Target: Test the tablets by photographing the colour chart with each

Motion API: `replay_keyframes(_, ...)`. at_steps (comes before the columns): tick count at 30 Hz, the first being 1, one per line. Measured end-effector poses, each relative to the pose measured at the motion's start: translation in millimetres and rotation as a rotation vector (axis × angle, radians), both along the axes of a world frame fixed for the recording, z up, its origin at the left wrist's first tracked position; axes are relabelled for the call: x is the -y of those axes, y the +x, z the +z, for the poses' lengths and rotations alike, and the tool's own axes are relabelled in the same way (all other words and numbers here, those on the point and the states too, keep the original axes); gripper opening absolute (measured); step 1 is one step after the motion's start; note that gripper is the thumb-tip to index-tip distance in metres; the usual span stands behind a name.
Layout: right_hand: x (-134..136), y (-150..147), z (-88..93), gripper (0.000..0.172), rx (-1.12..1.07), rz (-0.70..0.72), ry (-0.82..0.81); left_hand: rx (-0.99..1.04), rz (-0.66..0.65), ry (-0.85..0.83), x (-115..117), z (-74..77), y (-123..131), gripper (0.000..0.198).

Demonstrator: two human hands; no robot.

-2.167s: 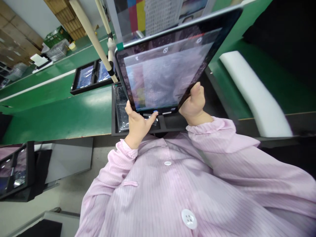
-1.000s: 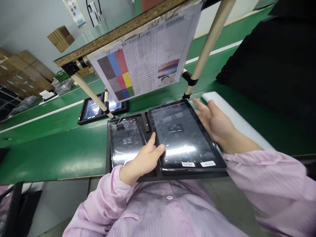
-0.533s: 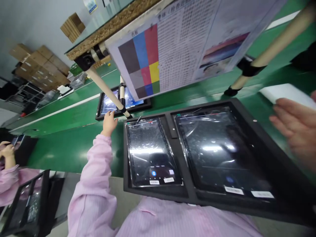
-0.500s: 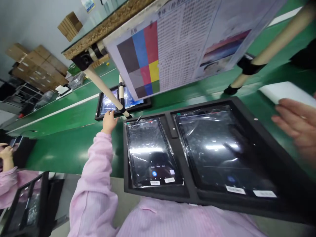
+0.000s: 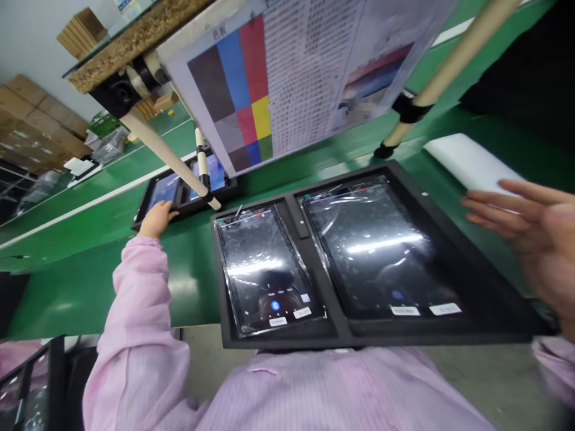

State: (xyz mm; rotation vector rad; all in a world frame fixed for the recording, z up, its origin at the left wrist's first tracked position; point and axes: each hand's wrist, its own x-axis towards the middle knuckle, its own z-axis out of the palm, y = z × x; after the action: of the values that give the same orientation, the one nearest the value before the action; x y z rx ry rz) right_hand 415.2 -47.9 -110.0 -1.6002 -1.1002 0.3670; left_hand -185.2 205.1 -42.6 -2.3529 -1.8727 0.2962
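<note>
My left hand [image 5: 156, 219] reaches across the green bench and grips the near edge of a farther black foam tray [image 5: 184, 209]. Two lit tablets lie in that tray, partly behind a pole. Directly before me, a larger black tray [image 5: 335, 299] holds a smaller tablet [image 5: 265, 269] and a bigger tablet [image 5: 368, 239], both under clear film with white labels at the lower edge. The smaller one shows a camera-like screen. My right hand [image 5: 530, 227] is open at the right, fingers stretched, by a white block [image 5: 471, 161]; whether they touch is unclear.
A printed sheet with colour patches [image 5: 251, 96] hangs from a chipboard shelf [image 5: 130, 42] above the bench. Cream poles [image 5: 166, 149] with black joints support it. Cardboard boxes [image 5: 40, 120] are stacked at the far left. A black rack [image 5: 54, 371] stands lower left.
My left hand and the farther tray have shifted left past the pole. My right hand stays open beside the white block. The whole view has swung a little.
</note>
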Motion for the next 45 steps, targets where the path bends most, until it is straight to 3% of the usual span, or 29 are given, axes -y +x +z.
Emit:
replay_keyframes(2, 5, -5, 9.7, 0.068, -0.050, 0.070, -0.032, -0.001, 0.011, -0.017, 20, -2.7, -18, 0.019)
replay_keyframes(3, 8, -7, 14.6, 0.069, 0.031, 0.115, -0.068, 0.000, 0.021, -0.019, 32, -6.1, -26, 0.019)
replay_keyframes(7, 13, -16, 29.4, 0.071, 0.581, 0.364, -0.124, 0.025, 0.091, 0.038, 91, -26.0, -54, 0.021)
replay_keyframes(11, 10, -33, 29.1, 0.056, 0.926, 0.440, -0.105, 0.086, 0.164, 0.096, 154, -43.5, -78, 0.027)
replay_keyframes(17, 2, -46, 18.9, 0.056, 0.989, 0.478, -0.101, 0.182, 0.354, 0.237, 243, -58.9, -94, 0.033)
replay_keyframes(21, -5, -69, 34.3, 0.056, 0.910, 0.539, 0.012, 0.239, 0.456, 0.282, 285, -71.2, -93, 0.030)
replay_keyframes(25, -22, -130, 48.1, 0.053, 0.899, 0.806, 0.110, 0.281, 0.530, 0.334, 302, -84.4, -90, 0.027)
replay_keyframes(28, -39, -178, 41.9, 0.048, 0.899, 0.933, 0.064, 0.313, 0.560, 0.369, 305, -90.3, -88, 0.025)
replay_keyframes(31, -51, -201, 33.7, 0.043, 0.891, 0.977, -0.044, 0.347, 0.563, 0.385, 306, -92.8, -86, 0.026)
replay_keyframes(34, -52, -194, 37.3, 0.044, 0.849, 0.942, -0.060, 0.373, 0.574, 0.401, 306, -95.2, -86, 0.027)
replay_keyframes(38, -35, -165, 46.0, 0.050, 0.767, 0.751, -0.030, 0.399, 0.597, 0.428, 306, -101.3, -87, 0.027)
replay_keyframes(45, -6, -147, 30.3, 0.054, 0.830, 0.720, -0.132, 0.429, 0.619, 0.468, 305, -107.9, -87, 0.029)
